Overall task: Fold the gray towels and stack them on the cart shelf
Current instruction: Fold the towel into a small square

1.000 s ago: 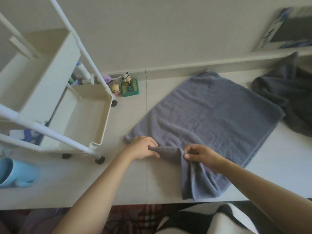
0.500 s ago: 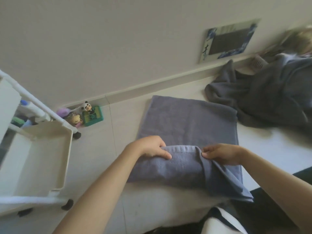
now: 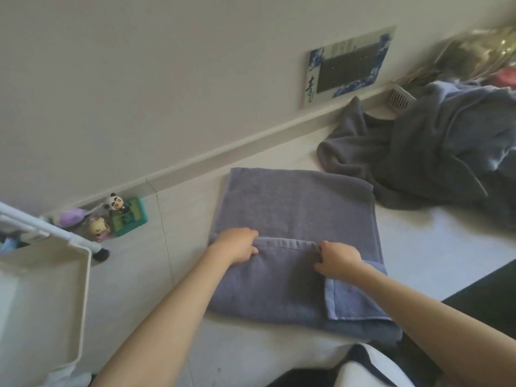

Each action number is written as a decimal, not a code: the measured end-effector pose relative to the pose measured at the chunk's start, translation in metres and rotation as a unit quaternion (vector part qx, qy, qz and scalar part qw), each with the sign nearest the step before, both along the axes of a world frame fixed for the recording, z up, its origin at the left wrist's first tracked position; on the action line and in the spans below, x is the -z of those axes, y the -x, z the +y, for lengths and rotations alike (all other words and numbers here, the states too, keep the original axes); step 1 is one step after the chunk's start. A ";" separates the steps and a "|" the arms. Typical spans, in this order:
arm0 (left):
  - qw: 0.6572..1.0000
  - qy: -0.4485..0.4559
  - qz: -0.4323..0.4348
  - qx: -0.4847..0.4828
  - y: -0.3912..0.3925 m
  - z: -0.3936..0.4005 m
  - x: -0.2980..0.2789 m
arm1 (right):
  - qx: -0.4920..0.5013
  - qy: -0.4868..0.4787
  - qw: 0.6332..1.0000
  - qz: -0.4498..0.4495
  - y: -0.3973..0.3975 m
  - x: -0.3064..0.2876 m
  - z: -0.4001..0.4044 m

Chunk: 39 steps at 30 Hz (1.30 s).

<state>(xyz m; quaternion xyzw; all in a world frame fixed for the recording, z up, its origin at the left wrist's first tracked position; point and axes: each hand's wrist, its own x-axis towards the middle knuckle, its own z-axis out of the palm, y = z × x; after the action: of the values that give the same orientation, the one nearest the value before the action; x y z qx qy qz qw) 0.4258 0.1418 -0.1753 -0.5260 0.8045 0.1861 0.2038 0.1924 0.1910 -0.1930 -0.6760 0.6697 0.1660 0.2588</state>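
Two hands — left hand (image 3: 238,245), right hand (image 3: 338,259) — gripping one towel (image 3: 296,208).

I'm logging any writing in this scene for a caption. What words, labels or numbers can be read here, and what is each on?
"青": a large black brush character at the left edge of the blue-bordered card leaning on the wall.
Smaller characters below it: too small to read.
Pale lines of print across the card's top: blurred, unreadable.
Green toy block with the panda figure: a dark pattern, no legible text.
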 end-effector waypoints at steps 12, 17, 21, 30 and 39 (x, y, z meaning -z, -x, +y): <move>0.996 -0.023 -0.077 0.033 0.016 -0.034 0.012 | -0.073 -0.091 0.993 0.018 0.040 0.003 -0.028; 0.994 -0.049 -0.094 0.010 0.015 -0.040 0.009 | -0.108 -0.104 0.984 0.097 0.060 -0.010 -0.037; 0.994 -0.008 -0.112 -0.003 0.019 -0.037 0.009 | -0.103 -0.069 0.983 0.133 0.067 -0.017 -0.037; 0.985 0.157 0.067 -0.024 0.052 0.047 0.037 | -0.072 0.217 0.973 -0.034 -0.004 0.021 0.032; 0.962 0.153 0.017 -0.225 -0.015 0.070 0.077 | -0.037 0.166 0.985 -0.013 0.025 0.050 0.046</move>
<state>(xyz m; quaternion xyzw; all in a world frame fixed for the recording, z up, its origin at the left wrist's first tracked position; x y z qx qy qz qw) 0.4405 0.2117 -0.2519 -0.7153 0.6873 0.1111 0.0602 0.1672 0.2369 -0.2434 -0.7358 0.6593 0.0536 0.1452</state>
